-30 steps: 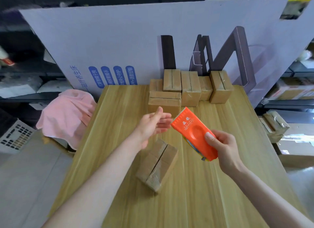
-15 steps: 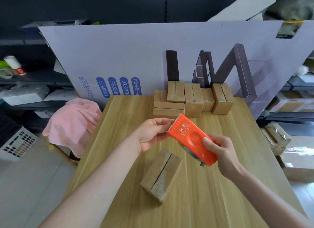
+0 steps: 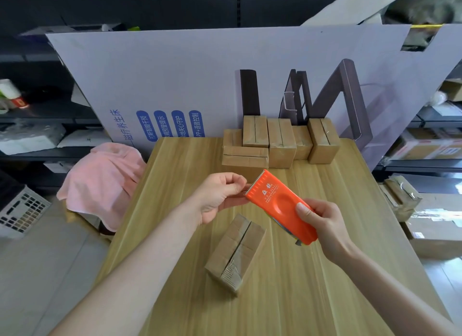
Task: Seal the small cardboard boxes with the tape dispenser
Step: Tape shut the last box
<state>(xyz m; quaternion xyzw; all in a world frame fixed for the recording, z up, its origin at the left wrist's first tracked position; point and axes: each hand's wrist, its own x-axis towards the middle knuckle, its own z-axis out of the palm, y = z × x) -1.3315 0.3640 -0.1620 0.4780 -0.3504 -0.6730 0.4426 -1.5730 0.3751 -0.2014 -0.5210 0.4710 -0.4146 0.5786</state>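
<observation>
The right hand [image 3: 325, 225] grips the lower end of the flat orange plastic tape dispenser [image 3: 280, 205]. Its thumb is pressed on the top face and the other fingers are curled underneath, so the tool is held in the air and slanted up and away. The left hand [image 3: 217, 198] meets the tool's far end, with thumb and forefinger pinched narrowly at the toothed cutting edge. Whether a free end of clear tape lies between them is too faint to tell.

Just below and nearer than the left fingers lies a small brown cardboard box [image 3: 236, 250] on the wooden table [image 3: 312, 298], apart from both hands and turned at an angle. A dark slit runs along its top where the flaps meet, so it looks not yet sealed.

Well beyond the fingertips, at the table's far edge, stands a cluster of similar brown cardboard boxes [image 3: 277, 143]. Some are upright and one lies flat in front. Their seams show as lines, but tape on them cannot be made out.

By my reading, the work on this box is at its start: the tape end is being freed. Laying the strip over the seam, cutting it and setting the box aside all remain.
</observation>
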